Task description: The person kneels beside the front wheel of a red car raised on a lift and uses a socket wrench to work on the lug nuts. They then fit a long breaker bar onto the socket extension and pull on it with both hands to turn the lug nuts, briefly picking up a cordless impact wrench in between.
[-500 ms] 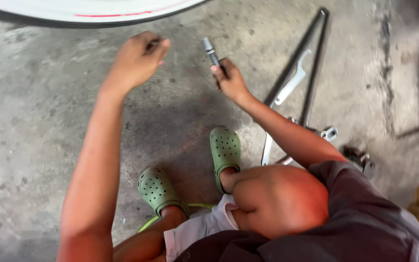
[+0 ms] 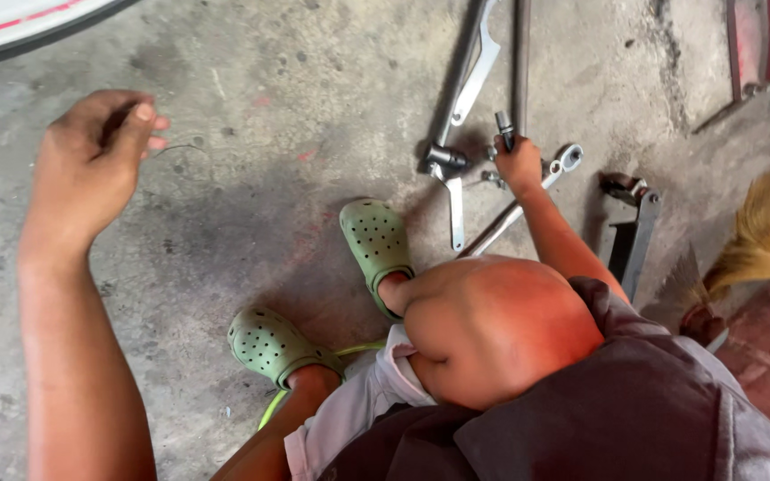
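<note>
A person crouches on a stained grey concrete floor [image 2: 314,107] with metal parts spread ahead of green clogs [image 2: 376,240].

The floor is rough, pitted and darkened with grease near the feet; a white curved panel with a red stripe [image 2: 20,22] crosses the top left corner, a red metal frame [image 2: 759,44] stands at top right, and a straw broom [image 2: 768,232] lies at the right edge. Long steel bars and a flat bracket [image 2: 479,71] rest on the floor. The right hand [image 2: 520,165] is closed around a small dark socket tool [image 2: 503,127], just beside the bracket. The left hand [image 2: 91,165], raised well apart, is loosely curled, fingertips pinched on a thin wire [image 2: 180,150].
</note>
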The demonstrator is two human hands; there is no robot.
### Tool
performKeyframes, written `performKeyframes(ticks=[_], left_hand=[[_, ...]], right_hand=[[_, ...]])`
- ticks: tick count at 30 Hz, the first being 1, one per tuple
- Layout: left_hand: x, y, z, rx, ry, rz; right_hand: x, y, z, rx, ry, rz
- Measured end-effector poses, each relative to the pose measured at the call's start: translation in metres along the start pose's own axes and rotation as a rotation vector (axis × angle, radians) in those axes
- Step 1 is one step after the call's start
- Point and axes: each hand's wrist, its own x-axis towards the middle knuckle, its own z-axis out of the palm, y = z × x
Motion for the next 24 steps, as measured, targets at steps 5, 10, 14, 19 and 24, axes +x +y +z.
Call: performKeyframes(ticks=[5, 10, 14, 19, 24], left_hand=[[-0.013, -0.021, 0.004, 0.121, -0.034, 0.001], [-0.01, -0.028, 0.004, 0.227, -0.025, -0.092], [-0.004, -0.033, 0.012, 0.232, 0.001, -0.088], [0.009, -0.035, 0.032, -0.045, -0.149, -0.073], [0.013, 0.015, 0.046, -0.425, -0.371, -0.162]], right_hand=[[-0.041, 0.013, 0.026, -0.069, -0.02, -0.032], [-0.04, -0.004, 0.03, -0.096, -0.114, 0.069], [-0.041, -0.018, 0.022, -0.083, -0.059, 0.06], [-0.023, -0.107, 0.009, 0.618, -0.148, -0.206], [-0.04, -0.272, -0.05, 0.572, -0.079, -0.675]])
